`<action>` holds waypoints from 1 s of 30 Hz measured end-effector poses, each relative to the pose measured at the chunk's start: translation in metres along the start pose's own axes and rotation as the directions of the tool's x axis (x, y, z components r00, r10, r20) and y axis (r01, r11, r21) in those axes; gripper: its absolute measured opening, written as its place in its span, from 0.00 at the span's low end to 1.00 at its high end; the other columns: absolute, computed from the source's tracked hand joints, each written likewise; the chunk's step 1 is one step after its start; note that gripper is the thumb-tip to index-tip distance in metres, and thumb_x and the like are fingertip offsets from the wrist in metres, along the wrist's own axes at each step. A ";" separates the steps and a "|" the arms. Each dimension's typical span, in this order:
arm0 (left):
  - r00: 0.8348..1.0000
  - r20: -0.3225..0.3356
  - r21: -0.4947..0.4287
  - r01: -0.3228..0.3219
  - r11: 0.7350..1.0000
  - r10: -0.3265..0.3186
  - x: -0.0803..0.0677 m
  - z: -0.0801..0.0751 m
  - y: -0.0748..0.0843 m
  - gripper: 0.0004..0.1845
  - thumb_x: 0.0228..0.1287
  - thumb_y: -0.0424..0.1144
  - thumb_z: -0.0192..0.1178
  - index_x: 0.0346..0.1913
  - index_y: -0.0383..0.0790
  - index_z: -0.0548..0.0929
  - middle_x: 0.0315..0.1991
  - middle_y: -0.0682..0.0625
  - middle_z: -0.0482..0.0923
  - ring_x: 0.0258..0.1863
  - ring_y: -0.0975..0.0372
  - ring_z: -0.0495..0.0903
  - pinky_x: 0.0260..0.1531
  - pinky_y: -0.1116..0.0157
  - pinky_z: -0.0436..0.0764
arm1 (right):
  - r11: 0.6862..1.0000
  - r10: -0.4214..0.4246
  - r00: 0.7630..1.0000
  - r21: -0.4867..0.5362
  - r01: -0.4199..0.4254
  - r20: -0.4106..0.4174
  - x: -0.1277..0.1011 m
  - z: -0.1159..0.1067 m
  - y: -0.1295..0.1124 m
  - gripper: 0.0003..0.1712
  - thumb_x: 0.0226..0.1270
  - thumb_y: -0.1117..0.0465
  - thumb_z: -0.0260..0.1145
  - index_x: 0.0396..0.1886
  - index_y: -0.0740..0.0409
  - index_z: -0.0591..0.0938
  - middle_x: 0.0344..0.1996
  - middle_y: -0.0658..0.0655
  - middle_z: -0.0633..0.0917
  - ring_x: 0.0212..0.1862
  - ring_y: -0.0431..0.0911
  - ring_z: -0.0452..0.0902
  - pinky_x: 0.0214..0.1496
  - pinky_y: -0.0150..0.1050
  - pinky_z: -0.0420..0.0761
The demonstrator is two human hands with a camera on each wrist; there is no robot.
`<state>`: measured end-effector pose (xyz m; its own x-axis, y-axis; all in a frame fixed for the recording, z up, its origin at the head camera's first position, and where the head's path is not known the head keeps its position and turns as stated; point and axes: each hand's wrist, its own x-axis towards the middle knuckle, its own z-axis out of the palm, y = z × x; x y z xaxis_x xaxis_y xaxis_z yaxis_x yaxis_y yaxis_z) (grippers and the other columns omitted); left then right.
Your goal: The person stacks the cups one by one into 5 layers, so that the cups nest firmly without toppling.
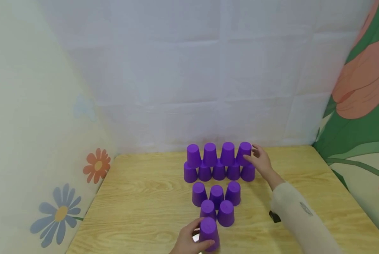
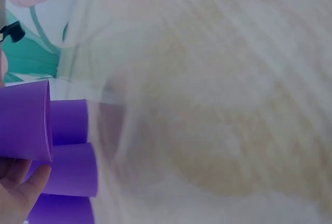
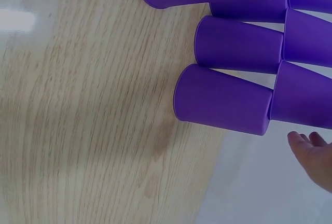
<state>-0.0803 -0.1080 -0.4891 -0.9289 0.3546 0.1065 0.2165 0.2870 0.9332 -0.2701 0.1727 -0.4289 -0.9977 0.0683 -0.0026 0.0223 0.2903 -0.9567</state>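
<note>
Purple cups stand upside down on a wooden table [image 1: 138, 197]. At the back, a lower row [image 1: 219, 173] of several cups carries a second row [image 1: 218, 153] on top. My right hand [image 1: 254, 157] is at the rightmost upper cup [image 1: 244, 151], fingers relaxed beside it; in the right wrist view its fingertips [image 3: 311, 149] lie just off the cups [image 3: 223, 99]. Nearer me stand three cups [image 1: 216, 194], then two [image 1: 218, 211]. My left hand [image 1: 199, 233] grips the front cup [image 1: 209, 233], which also shows in the left wrist view [image 2: 26, 120] with my thumb [image 2: 23, 190] under it.
A white cloth wall closes the back of the table. Flowered cloths hang at the left [image 1: 62, 211] and right [image 1: 360, 116]. Bare wood lies left of the cups and at the far right [image 1: 329, 183]. A small black object [image 1: 274, 216] shows by my right sleeve.
</note>
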 end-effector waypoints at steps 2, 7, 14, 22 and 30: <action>0.999 0.018 0.013 -0.031 0.999 0.031 0.003 -0.005 0.004 0.28 0.51 0.37 0.69 0.56 0.36 0.75 0.51 0.39 0.79 0.49 0.68 0.77 0.48 0.64 0.81 | 1.000 -0.010 1.000 0.009 0.010 0.007 -0.003 -0.002 0.001 0.39 0.61 0.64 0.62 0.68 0.69 0.56 0.65 0.76 0.62 0.67 0.67 0.57 0.70 0.57 0.60; 0.998 0.050 0.015 -0.048 0.999 0.047 0.011 -0.015 0.016 0.27 0.53 0.39 0.67 0.57 0.37 0.74 0.51 0.41 0.79 0.48 0.70 0.76 0.47 0.66 0.81 | 0.998 -0.044 0.999 0.049 0.043 0.024 -0.013 -0.006 0.007 0.38 0.61 0.66 0.62 0.68 0.70 0.56 0.64 0.77 0.62 0.67 0.67 0.57 0.70 0.56 0.60; 0.988 0.055 0.021 -0.149 0.989 0.148 0.027 -0.025 0.028 0.25 0.51 0.36 0.68 0.55 0.35 0.76 0.47 0.39 0.81 0.45 0.71 0.77 0.44 0.66 0.82 | 0.995 -0.045 0.998 0.094 0.041 0.040 -0.034 -0.013 0.015 0.37 0.63 0.66 0.61 0.68 0.70 0.55 0.65 0.76 0.61 0.67 0.66 0.57 0.70 0.55 0.61; 0.991 0.043 0.097 -0.132 0.986 0.129 0.058 -0.041 0.045 0.27 0.51 0.38 0.69 0.55 0.36 0.76 0.46 0.41 0.81 0.42 0.66 0.80 0.43 0.66 0.82 | 0.993 -0.041 0.999 0.109 0.038 0.029 -0.059 -0.010 0.026 0.36 0.62 0.68 0.61 0.67 0.71 0.58 0.64 0.74 0.65 0.66 0.65 0.61 0.68 0.52 0.65; 0.998 -0.013 0.109 -0.066 0.992 0.068 0.087 -0.055 0.058 0.28 0.51 0.39 0.69 0.57 0.37 0.75 0.47 0.41 0.81 0.45 0.56 0.80 0.45 0.66 0.81 | 0.991 -0.055 0.998 0.124 0.050 0.033 -0.089 0.002 0.039 0.33 0.62 0.69 0.61 0.66 0.70 0.62 0.62 0.73 0.69 0.55 0.39 0.73 0.63 0.37 0.73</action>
<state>-0.1649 -0.1096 -0.4065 -0.9158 0.3620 0.1738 0.3088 0.3580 0.8812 -0.1809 0.1765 -0.4663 -0.9990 0.0211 0.0404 -0.0362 0.1727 -0.9843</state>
